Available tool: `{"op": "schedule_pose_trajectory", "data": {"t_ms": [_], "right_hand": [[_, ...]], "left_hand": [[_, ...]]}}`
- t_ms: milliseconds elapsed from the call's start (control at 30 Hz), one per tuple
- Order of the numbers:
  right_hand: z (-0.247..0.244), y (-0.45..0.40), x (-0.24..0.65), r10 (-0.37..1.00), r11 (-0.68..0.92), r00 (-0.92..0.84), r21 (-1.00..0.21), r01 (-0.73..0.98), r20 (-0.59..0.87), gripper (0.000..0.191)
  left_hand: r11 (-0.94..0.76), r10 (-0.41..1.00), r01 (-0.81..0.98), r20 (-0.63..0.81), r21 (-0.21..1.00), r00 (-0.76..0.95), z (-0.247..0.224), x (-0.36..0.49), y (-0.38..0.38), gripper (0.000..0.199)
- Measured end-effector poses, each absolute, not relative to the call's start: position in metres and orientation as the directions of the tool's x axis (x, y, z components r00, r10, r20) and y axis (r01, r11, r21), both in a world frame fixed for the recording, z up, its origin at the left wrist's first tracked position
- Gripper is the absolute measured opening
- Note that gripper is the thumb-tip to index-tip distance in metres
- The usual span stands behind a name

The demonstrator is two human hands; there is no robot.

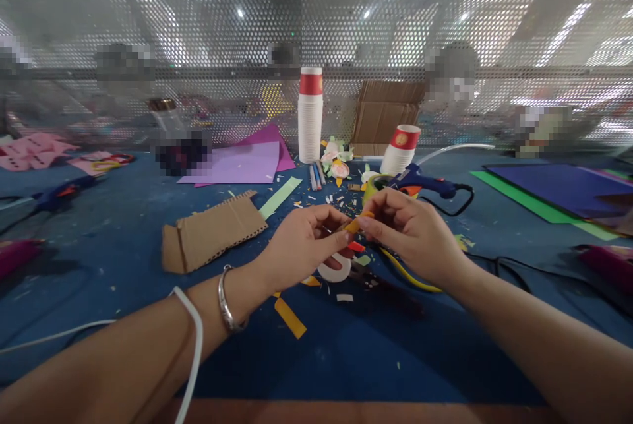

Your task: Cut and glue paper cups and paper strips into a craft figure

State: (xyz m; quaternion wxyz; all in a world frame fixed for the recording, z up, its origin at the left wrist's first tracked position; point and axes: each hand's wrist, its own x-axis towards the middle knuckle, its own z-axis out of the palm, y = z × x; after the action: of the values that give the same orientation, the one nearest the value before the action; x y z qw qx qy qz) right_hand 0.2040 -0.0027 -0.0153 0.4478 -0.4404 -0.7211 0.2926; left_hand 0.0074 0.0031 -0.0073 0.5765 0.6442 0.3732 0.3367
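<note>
Between my two hands, over the middle of the blue table, is a small orange paper piece (pixel 353 225). My left hand (pixel 309 239) pinches its left end between thumb and fingers. The right end is held in the fingertips of my right hand (pixel 403 226). Below them lie a white ring (pixel 335 268), partly hidden by my left fingers, and dark-handled scissors (pixel 388 289). An orange paper strip (pixel 291 318) rests nearer the front edge, right of my braceleted left wrist.
Corrugated cardboard (pixel 217 229) lies to the left. Behind are stacked paper cups (pixel 310 121), markers (pixel 316 176), purple sheets (pixel 237 163) and a blue glue gun (pixel 425 181). A white cable (pixel 195 332) crosses my left forearm. Paper scraps dot the blue table (pixel 346 364).
</note>
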Motion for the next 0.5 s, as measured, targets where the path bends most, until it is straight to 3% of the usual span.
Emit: {"op": "schedule_pose_trajectory", "data": {"t_ms": [500], "right_hand": [[-0.0137, -0.0047, 0.2022, 0.908, 0.41, -0.223, -0.861, 0.301, 0.354, 0.02]], "left_hand": [[-0.098, 0.874, 0.122, 0.027, 0.988, 0.486, -0.008, 0.0073, 0.0021, 0.023]]}}
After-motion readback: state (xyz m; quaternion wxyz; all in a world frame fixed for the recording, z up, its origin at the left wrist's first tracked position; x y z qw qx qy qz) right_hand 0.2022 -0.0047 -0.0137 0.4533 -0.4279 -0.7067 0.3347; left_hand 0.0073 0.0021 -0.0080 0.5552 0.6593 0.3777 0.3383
